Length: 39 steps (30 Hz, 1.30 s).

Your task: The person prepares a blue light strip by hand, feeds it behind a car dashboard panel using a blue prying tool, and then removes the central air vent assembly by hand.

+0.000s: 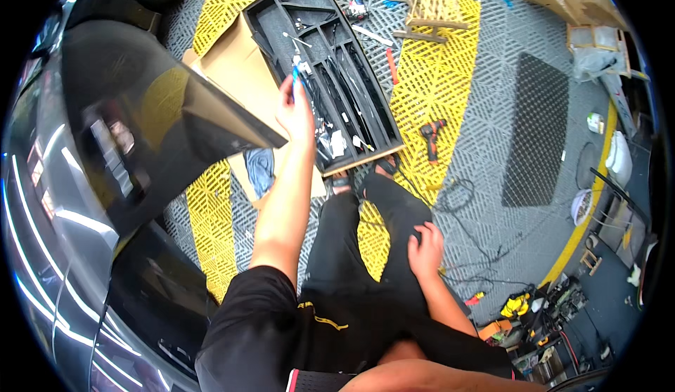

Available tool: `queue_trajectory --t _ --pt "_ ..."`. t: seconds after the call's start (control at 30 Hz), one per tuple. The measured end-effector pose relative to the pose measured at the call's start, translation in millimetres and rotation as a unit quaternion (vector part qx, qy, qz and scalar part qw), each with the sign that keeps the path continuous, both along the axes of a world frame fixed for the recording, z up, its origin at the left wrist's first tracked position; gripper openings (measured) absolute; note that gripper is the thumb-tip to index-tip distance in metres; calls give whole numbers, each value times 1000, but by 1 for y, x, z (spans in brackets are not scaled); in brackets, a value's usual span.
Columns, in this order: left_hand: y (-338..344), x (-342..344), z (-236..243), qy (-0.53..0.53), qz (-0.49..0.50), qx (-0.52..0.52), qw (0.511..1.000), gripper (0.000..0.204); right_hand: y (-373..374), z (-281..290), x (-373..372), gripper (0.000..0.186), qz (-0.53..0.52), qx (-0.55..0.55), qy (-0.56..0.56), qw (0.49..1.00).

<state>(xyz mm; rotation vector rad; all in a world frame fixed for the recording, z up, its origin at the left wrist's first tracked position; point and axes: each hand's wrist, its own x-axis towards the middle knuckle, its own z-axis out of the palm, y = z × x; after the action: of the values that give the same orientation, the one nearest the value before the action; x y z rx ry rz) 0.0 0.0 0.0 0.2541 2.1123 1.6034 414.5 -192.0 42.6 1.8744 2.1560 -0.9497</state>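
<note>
While the dark glossy car panel [151, 118] hogs the left side, the bit worth watching is just right of it, past the opened-out cardboard [242, 79]. The left hand [297, 114] is up there on a stretched-out arm, its grip closed down narrow on a slim blue item [296, 73]. Can't tell what that is exactly, too small, but it pokes out past the fingertips, long axis running pretty much away from the person, roughly in line with the forearm. It's above the left part of the black divided tray [365, 157], whose long slots slant from far left to near right, so I'd say the item sits at an angle to them rather than parallel. Further right, the right hand [426, 250] rests on the knee, fingers loose, nothing visible in it, well apart from the item, so the left is clearly nearer. Cordless drill [432, 139] lies beyond that knee, on the yellow floor tiles.
</note>
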Motion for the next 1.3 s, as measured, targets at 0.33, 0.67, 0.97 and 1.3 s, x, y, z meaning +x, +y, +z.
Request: queue_trajectory --t 0.33,0.67,0.97,1.3 --pt "-294 189 376 140 -448 -77 880 20 4 336 -45 55 272 177 310 894" --pt "-520 289 472 -53 -123 -181 974 19 -103 414 -10 20 435 -254 242 829" --pt "-615 244 565 -96 260 185 943 32 -185 541 -108 23 433 -391 266 767" --pt "-772 144 584 48 359 319 876 43 -373 564 -251 23 367 -514 254 733"
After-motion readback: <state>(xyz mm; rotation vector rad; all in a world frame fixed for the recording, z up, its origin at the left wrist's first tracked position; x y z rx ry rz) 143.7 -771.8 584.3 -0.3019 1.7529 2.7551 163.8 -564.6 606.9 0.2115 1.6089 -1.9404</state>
